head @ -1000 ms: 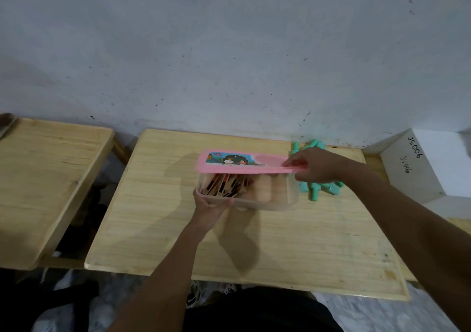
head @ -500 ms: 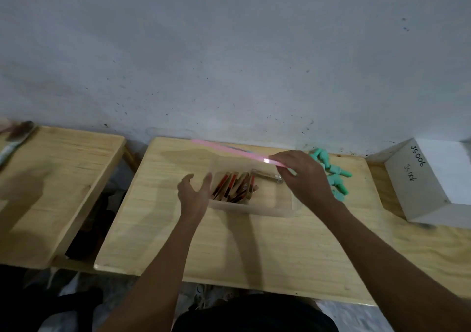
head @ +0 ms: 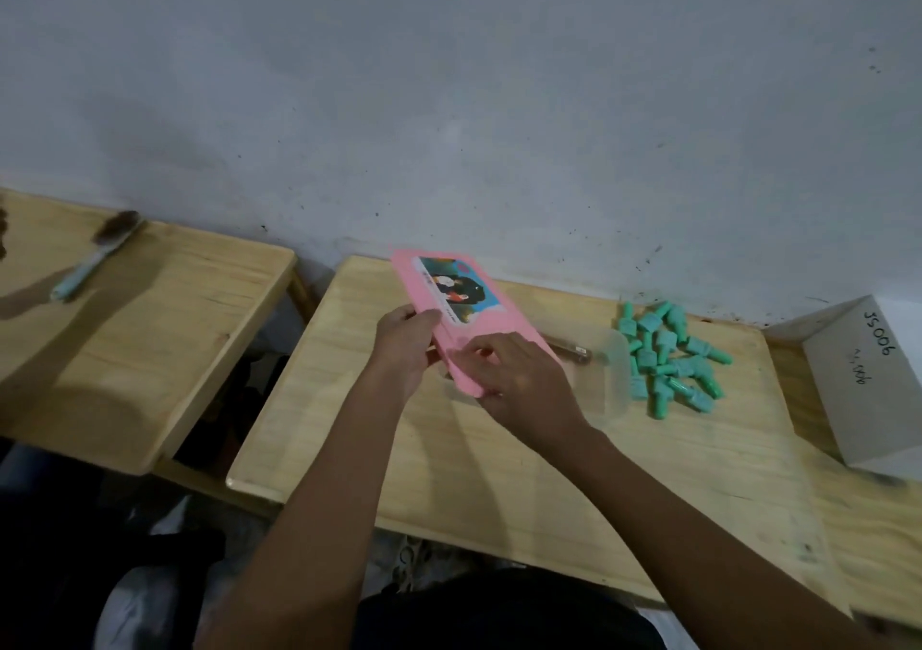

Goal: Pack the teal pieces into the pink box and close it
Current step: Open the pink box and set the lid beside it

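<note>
The pink lid (head: 504, 315) with a cartoon picture is off the box and held flat over its left part. My left hand (head: 404, 345) grips the lid's left edge and my right hand (head: 519, 375) pinches its near end. The clear box base (head: 616, 375) stands on the wooden table (head: 499, 475) under and to the right of the lid; a brown stick-like item (head: 571, 350) shows inside, the other contents are hidden. A heap of several teal pieces (head: 668, 355) lies on the table just right of the box.
A white box (head: 868, 380) with handwriting stands at the table's right end. A second wooden table (head: 129, 330) to the left carries a light blue brush (head: 95, 260). A grey wall runs along the back. A gap separates the two tables.
The lid has come off the box and swung left over the box's left part. My left hand left the box side and took hold of the lid.
</note>
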Tool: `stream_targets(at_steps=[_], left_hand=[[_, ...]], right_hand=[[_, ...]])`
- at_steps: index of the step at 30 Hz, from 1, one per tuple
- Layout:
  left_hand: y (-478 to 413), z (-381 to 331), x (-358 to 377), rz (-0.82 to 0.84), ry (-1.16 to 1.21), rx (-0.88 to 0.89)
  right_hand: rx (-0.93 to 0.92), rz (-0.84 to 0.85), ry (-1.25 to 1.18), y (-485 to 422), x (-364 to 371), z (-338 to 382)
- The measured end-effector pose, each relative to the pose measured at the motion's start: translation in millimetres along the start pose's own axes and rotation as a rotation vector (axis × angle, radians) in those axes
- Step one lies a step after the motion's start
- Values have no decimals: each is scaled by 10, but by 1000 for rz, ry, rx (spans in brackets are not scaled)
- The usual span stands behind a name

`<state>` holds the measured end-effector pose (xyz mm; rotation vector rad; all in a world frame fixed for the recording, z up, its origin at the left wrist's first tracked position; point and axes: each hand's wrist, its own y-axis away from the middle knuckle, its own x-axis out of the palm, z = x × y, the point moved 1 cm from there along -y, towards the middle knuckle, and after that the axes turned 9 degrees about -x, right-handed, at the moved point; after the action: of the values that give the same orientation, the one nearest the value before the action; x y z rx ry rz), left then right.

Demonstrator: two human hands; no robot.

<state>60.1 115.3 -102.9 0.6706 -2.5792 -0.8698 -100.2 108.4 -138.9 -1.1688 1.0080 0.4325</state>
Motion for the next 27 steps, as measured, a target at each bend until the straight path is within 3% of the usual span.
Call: stream_targets(at_steps=[3,8,10,14,21,24,27], left_hand=[[-29,-113,-187,-81,-54,41],[-272,-200,-684,-455,-251,161],[-351,-117,-815,-505,-349,194],[-539,161,-932,-550,-500,90],[-870,497,-956,-530,-561,-55],[-995,572,-980,-573,-817,-38],[-1093,601,-921,-645,-1023,99]], right_hand=[[96,186,-114,70,120,-30],[423,396,-185,323,287,-263],[498,522,-205,386,319,-322],[598,687,-260,427,351,-388],[622,717,-316,489,391,-430],[616,714,-336,506,384,-456],[631,698,-402,526,363,-519]])
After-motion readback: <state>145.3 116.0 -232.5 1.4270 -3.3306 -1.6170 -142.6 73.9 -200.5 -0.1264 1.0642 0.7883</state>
